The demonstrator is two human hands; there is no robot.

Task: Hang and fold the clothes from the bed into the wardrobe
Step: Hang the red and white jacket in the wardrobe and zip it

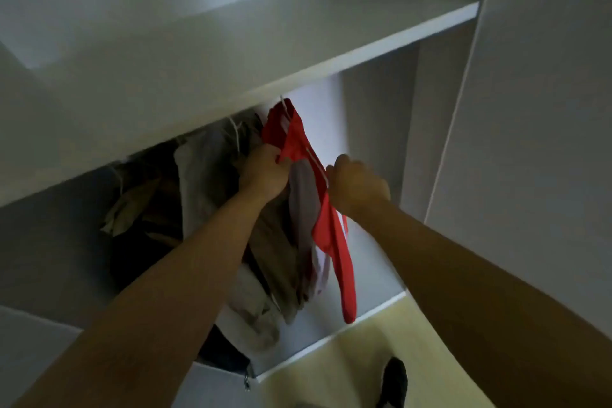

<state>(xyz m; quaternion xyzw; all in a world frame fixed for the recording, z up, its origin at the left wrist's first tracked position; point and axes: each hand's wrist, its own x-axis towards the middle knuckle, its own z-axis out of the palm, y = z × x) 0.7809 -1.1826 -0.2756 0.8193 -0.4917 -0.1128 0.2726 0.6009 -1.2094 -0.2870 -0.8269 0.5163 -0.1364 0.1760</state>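
Observation:
A red garment (334, 235) with white stripes hangs on a white hanger (284, 106) under the wardrobe shelf (298, 40). Its long red end dangles down to the wardrobe floor edge. My left hand (265, 175) grips the red cloth near its top left side. My right hand (359, 185) pinches the garment's right edge, fingers curled. Left of it hang several grey, beige and dark clothes (205, 182), pressed close together. The rail itself is hidden behind the shelf.
The white wardrobe has a side panel (410, 142) and an open door (530, 109) at the right. A pale yellow floor (381, 358) lies below, with a dark shoe (394, 381) on it. A dark bag with a zipper (231, 364) sits at the wardrobe bottom.

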